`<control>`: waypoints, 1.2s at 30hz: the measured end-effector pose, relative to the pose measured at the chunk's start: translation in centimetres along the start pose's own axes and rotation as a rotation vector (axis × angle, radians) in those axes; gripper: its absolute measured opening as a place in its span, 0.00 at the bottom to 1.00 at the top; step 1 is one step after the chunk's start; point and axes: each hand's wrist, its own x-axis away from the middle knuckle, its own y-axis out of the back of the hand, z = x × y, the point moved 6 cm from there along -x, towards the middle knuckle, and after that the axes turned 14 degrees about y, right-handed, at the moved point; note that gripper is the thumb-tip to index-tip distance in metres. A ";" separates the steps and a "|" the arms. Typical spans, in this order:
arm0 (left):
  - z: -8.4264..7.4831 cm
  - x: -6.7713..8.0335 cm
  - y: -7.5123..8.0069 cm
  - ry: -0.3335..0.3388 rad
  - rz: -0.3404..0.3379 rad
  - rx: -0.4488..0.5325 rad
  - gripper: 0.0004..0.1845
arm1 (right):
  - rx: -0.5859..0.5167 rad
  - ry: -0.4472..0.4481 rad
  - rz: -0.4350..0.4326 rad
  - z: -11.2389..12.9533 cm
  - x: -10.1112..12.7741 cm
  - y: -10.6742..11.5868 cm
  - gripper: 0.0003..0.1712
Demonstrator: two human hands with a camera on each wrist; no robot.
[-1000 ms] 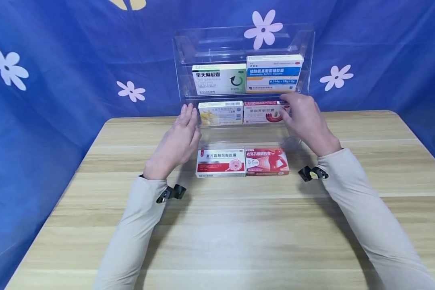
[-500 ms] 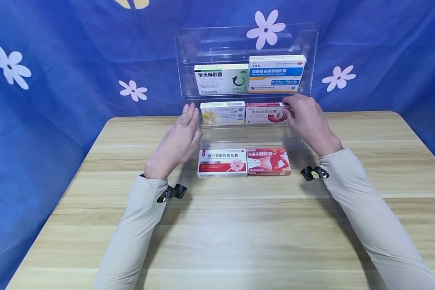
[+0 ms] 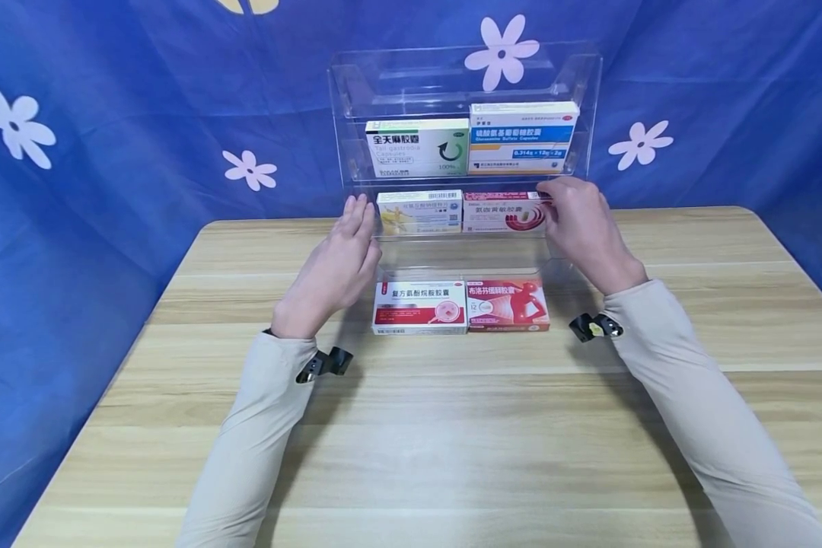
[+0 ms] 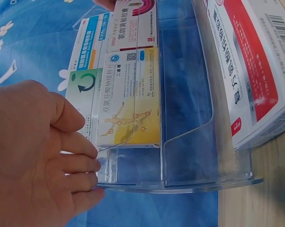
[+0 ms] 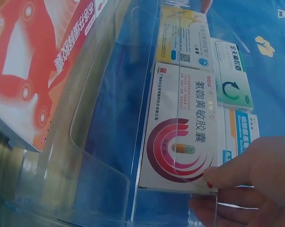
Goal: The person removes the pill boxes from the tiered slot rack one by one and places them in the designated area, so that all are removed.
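A clear tiered display rack (image 3: 462, 255) holds medicine boxes. On its middle tier, a red-and-white medicine box (image 3: 500, 213) stands to the right of a yellow-and-white medicine box (image 3: 419, 213). My right hand (image 3: 585, 232) pinches the red-and-white box at its right end; in the right wrist view the thumb (image 5: 237, 170) lies on its corner, with other fingers beside the end. At the rack's left side my left hand (image 3: 332, 270) has its fingers extended, holding nothing. The left wrist view shows those fingertips (image 4: 92, 165) close to the rack's clear edge.
On the upper tier are a green-and-white box (image 3: 418, 149) and a blue-and-white box (image 3: 523, 141). Two more boxes, one red and white (image 3: 419, 308) and one red-orange (image 3: 508, 306), sit lowest in front. A blue flowered curtain (image 3: 144, 137) hangs behind the wooden table (image 3: 411, 441).
My right thumb has slid from the front of the red-and-white box outward to its right end. My left hand has stayed beside the rack. The boxes keep their places.
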 end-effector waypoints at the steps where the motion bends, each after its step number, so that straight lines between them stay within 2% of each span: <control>1: 0.0 0.0 0.0 0.001 0.001 -0.001 0.31 | 0.001 -0.002 -0.002 -0.1 0.0 0.1 0.17; 11: -0.1 0.1 0.2 0.009 0.006 -0.005 0.31 | 0.006 0.003 0.015 -0.4 -0.5 0.7 0.14; 17: -0.1 0.1 0.2 0.013 0.013 -0.010 0.31 | -0.095 -0.044 0.034 -0.6 -0.5 1.1 0.13; 19: -0.1 0.2 0.2 0.013 0.016 -0.014 0.31 | -0.133 -0.058 0.012 -0.6 -0.4 1.4 0.12; 25: -0.2 0.2 0.2 0.024 0.024 -0.015 0.31 | -0.225 -0.080 -0.124 -0.9 -0.3 2.1 0.11; 36: -0.3 0.3 0.2 0.027 0.012 -0.028 0.30 | -0.301 -0.163 -0.301 -1.4 0.4 3.0 0.12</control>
